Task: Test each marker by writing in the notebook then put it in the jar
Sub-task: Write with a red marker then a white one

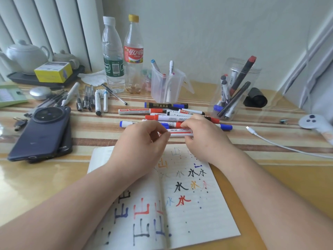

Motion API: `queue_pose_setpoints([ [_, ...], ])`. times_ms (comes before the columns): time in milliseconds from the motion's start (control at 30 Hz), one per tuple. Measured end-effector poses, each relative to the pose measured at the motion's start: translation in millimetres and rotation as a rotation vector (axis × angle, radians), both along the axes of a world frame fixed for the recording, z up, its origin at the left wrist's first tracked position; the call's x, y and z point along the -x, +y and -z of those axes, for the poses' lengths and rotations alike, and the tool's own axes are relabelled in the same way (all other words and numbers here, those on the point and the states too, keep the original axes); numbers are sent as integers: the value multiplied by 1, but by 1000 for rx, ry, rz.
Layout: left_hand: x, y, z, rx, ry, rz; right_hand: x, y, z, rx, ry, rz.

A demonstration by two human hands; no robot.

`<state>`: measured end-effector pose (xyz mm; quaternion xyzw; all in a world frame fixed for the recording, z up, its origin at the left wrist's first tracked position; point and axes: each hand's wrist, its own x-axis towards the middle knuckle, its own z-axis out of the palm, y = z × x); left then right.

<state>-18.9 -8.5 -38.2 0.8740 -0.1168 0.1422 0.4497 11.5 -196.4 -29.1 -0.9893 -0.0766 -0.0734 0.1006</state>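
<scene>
An open notebook (189, 213) lies before me, its pages covered with characters in black, red, blue and orange ink. Beyond it is a pile of markers (162, 112) with red, blue and black caps. My left hand (142, 141) and my right hand (203, 136) meet over the pile's near edge and together hold a white marker (180, 132) lying crosswise; left fingers pinch its left end, right fingers curl round its right part. Its cap is hidden. A clear round jar (237, 91) with several markers stands back right.
A clear square cup (167, 83) with pens stands behind the pile, two plastic bottles (122, 56) farther left. Loose pens (90, 98), stacked phones (43, 134), keys, a teapot on a tray lie left. A white cable (281, 143), a controller (315, 121) lie right.
</scene>
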Motion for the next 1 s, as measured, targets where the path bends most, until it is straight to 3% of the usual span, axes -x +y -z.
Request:
queue_pose_setpoints([
  [233, 1, 1, 0, 4, 7, 8, 5, 3, -11, 37, 136, 81],
  [500, 2, 2, -1, -26, 7, 3, 10, -2, -13, 73, -90, 65],
  [567, 0, 3, -1, -36, -13, 4, 14, -8, -12, -111, -289, 18],
  [633, -1, 4, -3, -44, -52, 19, 19, -10, -14, -489, -367, 5],
  [700, -1, 4, -5, -43, -56, 73, 27, -7, -17, -995, -136, -61],
  [767, 1, 3, -6, -61, -38, 154, 32, -3, -15, -1291, 189, -152],
  [833, 3, 1, -6, -106, -27, 229, 34, 0, -11, -1313, 307, -208],
  [1000, 8, 0, -8, -213, -27, 307, 35, 7, -8, -1332, 278, -264],
])
